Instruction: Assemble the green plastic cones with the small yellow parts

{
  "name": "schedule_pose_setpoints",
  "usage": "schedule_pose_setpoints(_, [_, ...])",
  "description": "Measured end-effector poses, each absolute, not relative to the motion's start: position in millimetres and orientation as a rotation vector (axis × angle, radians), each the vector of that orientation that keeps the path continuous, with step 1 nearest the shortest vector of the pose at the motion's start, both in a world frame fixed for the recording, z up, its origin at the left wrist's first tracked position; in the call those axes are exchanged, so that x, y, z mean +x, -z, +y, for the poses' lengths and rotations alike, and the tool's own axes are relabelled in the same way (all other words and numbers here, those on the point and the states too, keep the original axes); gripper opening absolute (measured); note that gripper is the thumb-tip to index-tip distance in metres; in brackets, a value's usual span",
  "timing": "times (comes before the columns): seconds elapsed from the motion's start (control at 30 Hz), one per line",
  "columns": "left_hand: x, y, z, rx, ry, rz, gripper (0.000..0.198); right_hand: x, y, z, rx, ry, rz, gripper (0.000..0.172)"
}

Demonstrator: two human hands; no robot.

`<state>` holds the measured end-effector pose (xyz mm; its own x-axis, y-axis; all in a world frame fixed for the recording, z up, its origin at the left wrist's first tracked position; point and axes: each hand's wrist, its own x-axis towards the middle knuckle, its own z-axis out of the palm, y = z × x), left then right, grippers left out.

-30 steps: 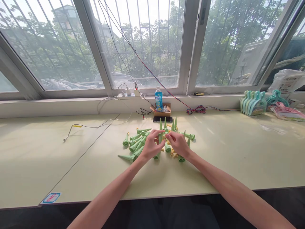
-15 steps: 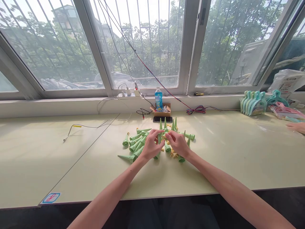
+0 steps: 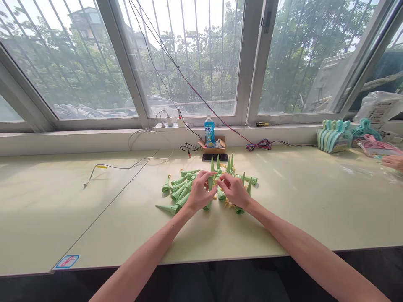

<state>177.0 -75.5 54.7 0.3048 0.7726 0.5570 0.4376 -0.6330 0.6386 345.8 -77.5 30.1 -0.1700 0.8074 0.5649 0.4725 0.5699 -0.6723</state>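
Observation:
My left hand (image 3: pixel 201 191) is closed round a green cone (image 3: pixel 211 178) that stands point up between its fingers. Close beside it, my right hand (image 3: pixel 232 188) is pinched on a small yellow piece (image 3: pixel 216 181) against the cone's side. Around both hands lie several green cones, many of them in a heap (image 3: pixel 181 188) to the left. A few cones (image 3: pixel 229 164) stand upright behind the hands. Small yellow pieces (image 3: pixel 229 203) are scattered below my right hand, partly hidden by it.
Behind the cones are a black phone (image 3: pixel 215 157), a small carton (image 3: pixel 220 149) and a blue bottle (image 3: pixel 209 131). Coiled cable (image 3: pixel 258 145) lies by the sill. Green hangers (image 3: pixel 334 136) stand at the right, near another person's hand (image 3: pixel 393 162).
My right hand has shifted slightly left, toward the cone. The other person's hand at the right edge has moved up. My left hand has barely moved.

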Motion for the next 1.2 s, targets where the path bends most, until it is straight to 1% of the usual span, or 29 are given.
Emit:
schedule_pose_setpoints(0.37, [176.7, -52.2, -74.4, 2.289, -1.238, 1.056, 0.035, 345.4, -29.7, -75.3, -1.053, -0.387, -1.818, 0.048])
schedule_pose_setpoints(0.47, [176.8, -52.4, -74.9, 2.308, -1.229, 1.049, 0.035, 345.6, -28.8, -74.2, -1.063, -0.391, -1.829, 0.051])
schedule_pose_setpoints(0.57, [177.0, -52.6, -75.1, 2.303, -1.227, 1.047, 0.035, 345.8, -28.9, -74.1, -1.069, -0.399, -1.835, 0.051])
schedule_pose_setpoints(0.63, [177.0, -52.8, -75.2, 2.291, -1.238, 1.053, 0.035, 345.9, -29.4, -74.8, -1.073, -0.406, -1.833, 0.048])
schedule_pose_setpoints(0.77, [177.1, -53.0, -74.9, 2.253, -1.268, 1.089, 0.033, 345.9, -30.4, -77.1, -1.061, -0.472, -1.825, 0.029])
schedule_pose_setpoints(0.9, [177.6, -52.7, -74.2, 2.257, -1.276, 1.101, 0.033, 345.8, -29.7, -78.2, -1.039, -0.504, -1.844, 0.022])
schedule_pose_setpoints(1.0, [177.8, -52.0, -73.9, 2.273, -1.277, 1.090, 0.035, 345.8, -29.0, -77.4, -1.044, -0.502, -1.853, 0.024])
schedule_pose_setpoints(1.2, [177.7, -51.0, -74.6, 2.301, -1.256, 1.056, 0.034, 345.4, -28.1, -74.4, -1.035, -0.453, -1.844, 0.040])
